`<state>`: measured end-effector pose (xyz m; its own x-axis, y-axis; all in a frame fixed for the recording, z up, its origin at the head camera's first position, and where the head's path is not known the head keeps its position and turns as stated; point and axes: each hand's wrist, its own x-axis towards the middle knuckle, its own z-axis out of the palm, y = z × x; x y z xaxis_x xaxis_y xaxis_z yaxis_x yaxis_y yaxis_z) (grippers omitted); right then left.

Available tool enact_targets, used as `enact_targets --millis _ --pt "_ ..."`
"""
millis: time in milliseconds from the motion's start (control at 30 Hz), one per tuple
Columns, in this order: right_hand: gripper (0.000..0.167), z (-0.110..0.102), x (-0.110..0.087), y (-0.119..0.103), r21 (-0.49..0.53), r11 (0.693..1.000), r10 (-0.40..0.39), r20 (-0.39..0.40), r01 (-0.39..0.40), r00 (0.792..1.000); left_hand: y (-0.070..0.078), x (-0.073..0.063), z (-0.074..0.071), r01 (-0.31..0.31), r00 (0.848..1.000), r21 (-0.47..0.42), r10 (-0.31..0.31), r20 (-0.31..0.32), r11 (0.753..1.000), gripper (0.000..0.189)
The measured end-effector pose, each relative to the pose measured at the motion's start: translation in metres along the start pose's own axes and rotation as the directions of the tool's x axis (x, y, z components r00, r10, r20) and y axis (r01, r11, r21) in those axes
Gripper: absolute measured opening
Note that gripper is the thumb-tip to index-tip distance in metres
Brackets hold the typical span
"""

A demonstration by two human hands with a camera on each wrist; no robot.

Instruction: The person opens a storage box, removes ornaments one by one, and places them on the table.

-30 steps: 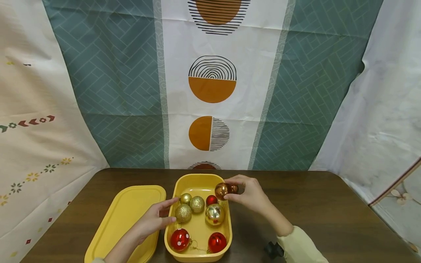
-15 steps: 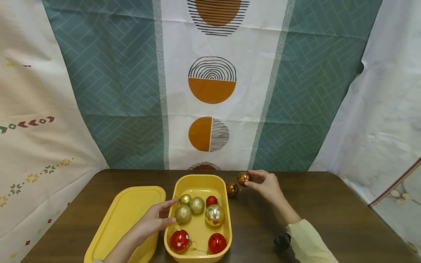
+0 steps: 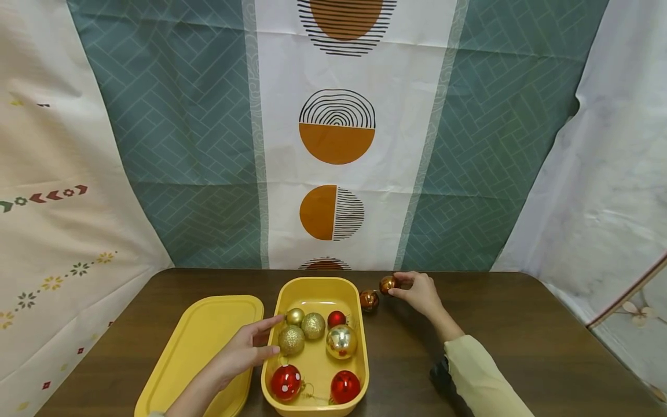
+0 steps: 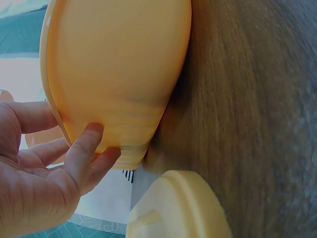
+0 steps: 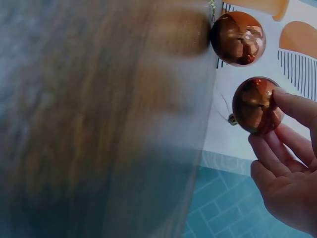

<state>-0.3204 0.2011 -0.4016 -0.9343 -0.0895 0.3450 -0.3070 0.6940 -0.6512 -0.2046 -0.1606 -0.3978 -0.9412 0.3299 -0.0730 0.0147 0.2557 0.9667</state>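
Note:
My right hand (image 3: 421,296) pinches a shiny copper bauble (image 3: 387,284) between thumb and fingers, close to the tabletop right of the yellow box (image 3: 315,368). In the right wrist view, the held bauble (image 5: 253,106) has its small cap and thread on the side away from the palm. A second copper bauble (image 3: 369,300) rests on the table between the box and the held one. On the box's left side, my left hand (image 3: 242,349) grips the rim. Some of its fingers press the outer wall (image 4: 119,64) in the left wrist view; others reach over the edge.
Inside the box lie glittery gold baubles (image 3: 291,340), a large shiny gold one (image 3: 341,341), a spotted red one (image 3: 285,382) and plain red ones (image 3: 345,387). A yellow lid (image 3: 203,341) lies left on the dark wooden table (image 3: 521,347). Patterned cloth (image 3: 469,145) hangs behind.
My right hand has carried the copper bauble from above the box's right rim outward to the right, then down near the table. The left hand stays at the rim.

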Motion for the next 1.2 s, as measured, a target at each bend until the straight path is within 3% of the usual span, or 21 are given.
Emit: enact_targets --millis 667,1200 --pt "0.04 0.0073 0.0052 0.0079 -0.015 0.998 0.062 0.112 -0.061 0.992 0.0004 0.001 0.0008 -0.015 1.0 0.011 0.015 0.0 1.0 0.06" --pt "0.04 0.0102 0.0049 0.0056 -0.024 0.996 0.084 0.12 -0.082 0.989 -0.0008 -0.0002 0.0006 -0.019 1.0 0.006 0.019 -0.006 1.0 0.06"
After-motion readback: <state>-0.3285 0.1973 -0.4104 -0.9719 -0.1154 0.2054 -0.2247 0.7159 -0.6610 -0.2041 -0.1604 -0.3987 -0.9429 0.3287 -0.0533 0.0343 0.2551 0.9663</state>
